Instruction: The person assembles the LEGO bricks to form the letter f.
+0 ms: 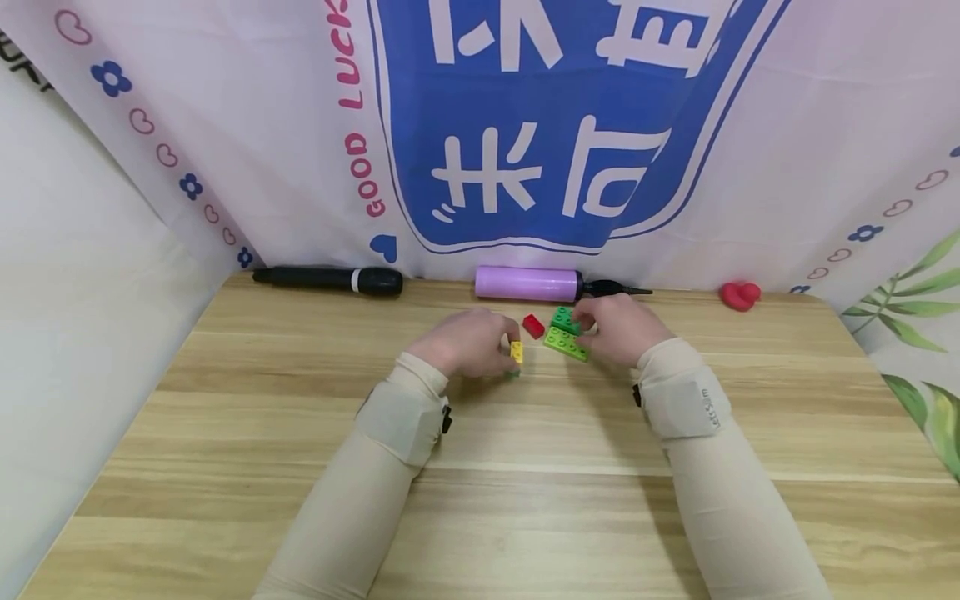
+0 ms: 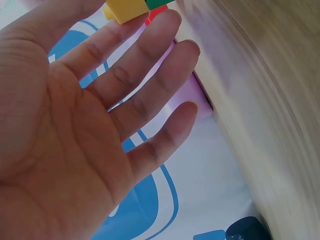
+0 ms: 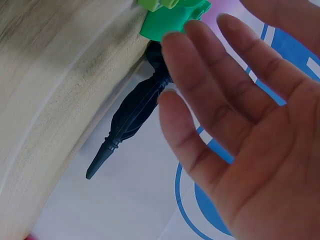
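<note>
My left hand (image 1: 476, 342) pinches a small yellow toy brick (image 1: 517, 351) between thumb and index finger, just over the table. A green piece (image 2: 159, 3) shows right against the yellow brick in the left wrist view; the other fingers are spread. To its right lies a red brick (image 1: 533, 326). My right hand (image 1: 617, 329) is at a dark green brick (image 1: 564, 319) and a lime green brick (image 1: 564, 342), which sit edge to edge. Its fingertips are right at their right side, the fingers relaxed and slightly bent in the right wrist view.
Along the back edge of the wooden table (image 1: 480, 500) lie a black microphone-shaped object (image 1: 326, 279), a purple hand pump (image 1: 527, 283) with a black nozzle (image 1: 603, 288), and a red rounded item (image 1: 739, 295). A printed cloth (image 1: 300, 167) hangs behind them.
</note>
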{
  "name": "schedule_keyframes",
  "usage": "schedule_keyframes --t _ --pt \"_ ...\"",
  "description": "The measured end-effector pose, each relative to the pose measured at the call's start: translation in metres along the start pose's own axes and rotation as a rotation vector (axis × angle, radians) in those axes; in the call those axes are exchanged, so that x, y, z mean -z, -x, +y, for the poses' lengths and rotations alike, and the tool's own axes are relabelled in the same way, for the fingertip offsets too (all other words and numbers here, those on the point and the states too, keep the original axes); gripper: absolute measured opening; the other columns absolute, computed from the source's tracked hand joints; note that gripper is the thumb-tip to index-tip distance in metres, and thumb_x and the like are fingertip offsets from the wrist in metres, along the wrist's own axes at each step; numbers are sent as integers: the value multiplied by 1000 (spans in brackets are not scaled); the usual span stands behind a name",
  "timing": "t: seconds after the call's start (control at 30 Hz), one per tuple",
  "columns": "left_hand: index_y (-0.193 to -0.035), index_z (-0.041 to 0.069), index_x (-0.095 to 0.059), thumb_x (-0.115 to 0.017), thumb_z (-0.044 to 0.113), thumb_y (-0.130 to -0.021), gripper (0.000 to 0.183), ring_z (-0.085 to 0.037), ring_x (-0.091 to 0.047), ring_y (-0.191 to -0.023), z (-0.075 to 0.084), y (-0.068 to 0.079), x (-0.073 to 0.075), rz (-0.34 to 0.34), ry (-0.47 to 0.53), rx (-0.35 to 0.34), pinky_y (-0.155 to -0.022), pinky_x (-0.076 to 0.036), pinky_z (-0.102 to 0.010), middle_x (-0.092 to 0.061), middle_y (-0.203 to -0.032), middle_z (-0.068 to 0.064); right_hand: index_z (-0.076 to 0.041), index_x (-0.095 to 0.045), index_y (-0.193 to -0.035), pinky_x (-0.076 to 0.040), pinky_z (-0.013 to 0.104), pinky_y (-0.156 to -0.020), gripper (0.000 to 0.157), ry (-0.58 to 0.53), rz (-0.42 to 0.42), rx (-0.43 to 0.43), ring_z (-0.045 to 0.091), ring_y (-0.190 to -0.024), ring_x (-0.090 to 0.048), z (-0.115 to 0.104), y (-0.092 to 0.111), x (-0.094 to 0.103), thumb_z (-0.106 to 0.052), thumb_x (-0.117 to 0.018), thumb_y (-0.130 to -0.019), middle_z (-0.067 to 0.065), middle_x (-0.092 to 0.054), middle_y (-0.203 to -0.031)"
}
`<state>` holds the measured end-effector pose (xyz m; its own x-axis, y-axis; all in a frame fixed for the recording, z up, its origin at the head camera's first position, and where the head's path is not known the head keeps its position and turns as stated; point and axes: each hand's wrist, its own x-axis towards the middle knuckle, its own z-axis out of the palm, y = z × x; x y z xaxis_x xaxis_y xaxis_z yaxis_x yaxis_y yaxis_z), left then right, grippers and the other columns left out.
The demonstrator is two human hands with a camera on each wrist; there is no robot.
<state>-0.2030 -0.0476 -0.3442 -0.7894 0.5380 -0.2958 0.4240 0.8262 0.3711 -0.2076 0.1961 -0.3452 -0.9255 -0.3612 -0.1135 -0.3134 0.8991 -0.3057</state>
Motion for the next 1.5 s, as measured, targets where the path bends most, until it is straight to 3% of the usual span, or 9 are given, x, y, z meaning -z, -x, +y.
schedule_keyframes --t 0.2,0.43,0.7,0.93,1.03,1.2,1.37,1.5 --pt "-124 20 -72 -77 35 -98 31 -19 -64 -93 -5 1 1 13 -27 21 -85 -52 -38 -70 -98 3 -7 -74 -123 -54 51 -97 34 43 -73 -21 27 -100 -66 -1 -1 -5 -18 -79 -92 8 -74 -111" --pt "-126 19 -73 -77 35 -98 32 -18 -64 -95 -4 1 1 22 -56 -4 -91 -53 -39 -72 -100 5 -7 -72 -128 -53 52 -98 43 132 -138 -26 27 -102 -64 -5 -4 -14 -27 -82 -92 8 -73 -112" --pt "-123 19 -72 -77 35 -98 30 -18 -63 -90 -2 2 1 18 -43 -15 -83 -52 -38 -70 -92 4 -8 -70 -123 -55 49 -92 36 149 -116 -17 25 -95 -63 -15 -4 -16 -25 -80 -93 9 -72 -111" --pt "-141 15 -65 -76 39 -99 50 -19 -64 -94 -3 4 3 32 4 -1 -94 -53 -41 -73 -103 0 -7 -70 -124 -50 42 -79 38 27 -67 37 24 -84 -58 -18 2 -5 -23 -81 -91 5 -65 -89" --pt "-143 14 -64 -75 40 -100 52 -17 -66 -92 -6 5 5 63 42 0 -93 -55 -40 -74 -108 0 -6 -71 -125 -53 42 -84 38 -14 -29 88 23 -88 -60 -23 3 -3 -20 -82 -91 5 -69 -94" --pt "-144 16 -60 -76 36 -100 51 -17 -65 -80 -10 7 9 98 108 -18 -77 -54 -36 -72 -96 0 -4 -72 -130 -55 46 -96 40 -44 -9 146 26 -101 -65 -35 2 -4 -15 -80 -93 8 -73 -112" --pt "-134 17 -66 -77 29 -99 38 -18 -64 -79 -11 6 12 136 141 -81 -71 -54 -33 -69 -95 0 -5 -72 -131 -54 46 -97 39 -22 3 174 27 -103 -64 -41 3 -6 -16 -79 -95 8 -72 -115" --pt "-127 16 -70 -78 26 -99 32 -18 -63 -76 -12 6 14 142 132 -75 -70 -53 -33 -70 -94 -1 -6 -72 -132 -54 46 -98 38 -29 12 185 28 -106 -65 -43 3 -8 -17 -78 -96 9 -70 -119"
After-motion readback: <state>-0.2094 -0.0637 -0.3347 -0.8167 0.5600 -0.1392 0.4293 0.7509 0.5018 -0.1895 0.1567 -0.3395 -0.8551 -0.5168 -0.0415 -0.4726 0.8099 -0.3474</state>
